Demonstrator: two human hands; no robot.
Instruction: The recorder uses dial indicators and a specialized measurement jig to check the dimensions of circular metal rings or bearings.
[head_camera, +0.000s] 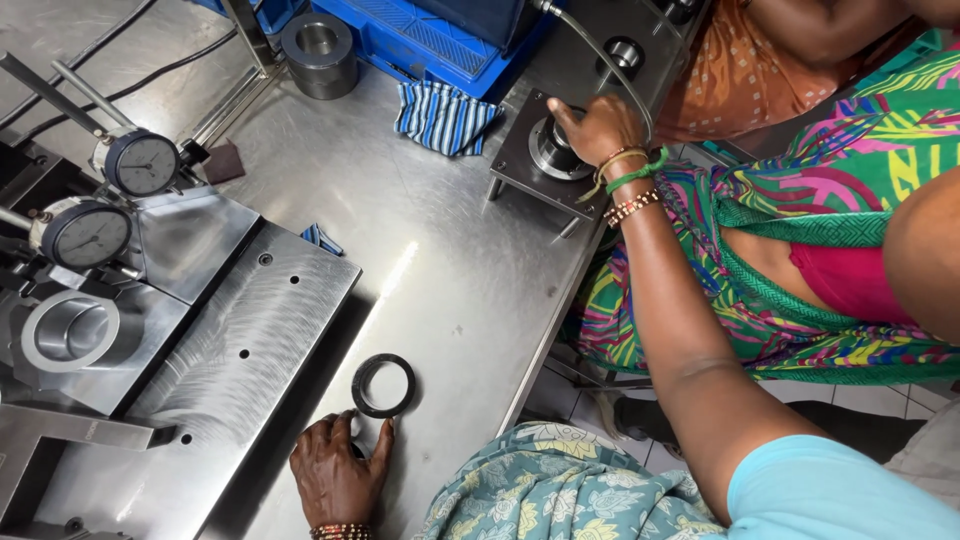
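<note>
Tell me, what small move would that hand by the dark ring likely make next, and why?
Probably a short reach forward to pinch the dark ring. The left hand lies flat on the steel table, fingertips just short of the ring and holding nothing, while the right hand is already busy on the round fixture.

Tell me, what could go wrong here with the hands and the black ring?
The black ring lies loose beside the left hand, fairly near the table's edge; a nudge might send it off. The right hand is stretched far out, fingers on a round metal part in a small fixture, where they might get pinched. The hose curves close over that wrist and could snag the bracelets.
</note>
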